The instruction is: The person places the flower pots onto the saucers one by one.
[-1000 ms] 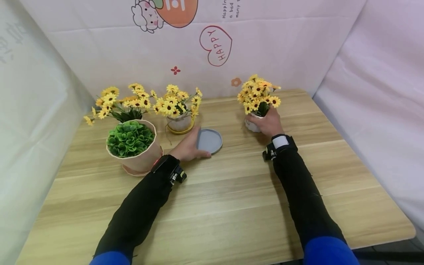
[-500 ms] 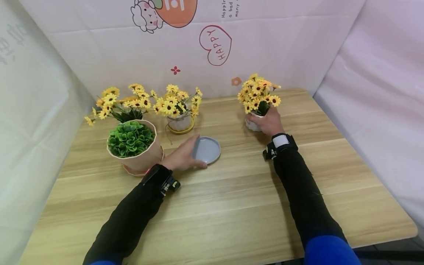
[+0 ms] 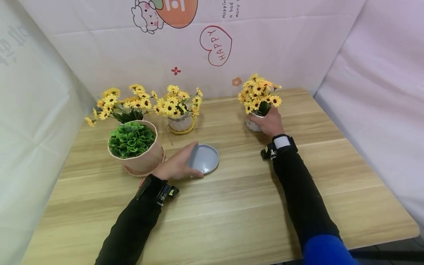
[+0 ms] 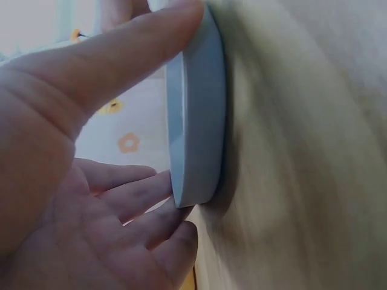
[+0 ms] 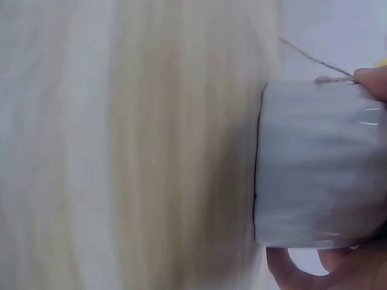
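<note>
My left hand [image 3: 179,163] holds a small round grey-blue saucer [image 3: 206,159] by its left side, low over the middle of the wooden table. In the left wrist view the thumb lies on one side of the saucer's rim [image 4: 204,115] and the fingertips on the opposite side. At the back right, my right hand [image 3: 271,122] grips a small white flowerpot [image 3: 252,124] full of yellow daisy-like flowers [image 3: 258,94]. The right wrist view shows this flowerpot [image 5: 320,163] between thumb and fingers, its base close to the tabletop, with a thin string near its rim.
Left of my left hand stands a large pink pot [image 3: 147,158] of green leaves on a pink saucer. Yellow flowers [image 3: 109,99] rise behind it. A second white flowerpot [image 3: 180,123] sits on a yellow saucer [image 3: 193,129]. A printed cloth [image 3: 271,44] hangs behind the table [image 3: 232,209].
My left hand has drawn the grey-blue saucer toward me and slightly left, away from the flowerpot on the yellow saucer. The right hand and its flowerpot have stayed in place.
</note>
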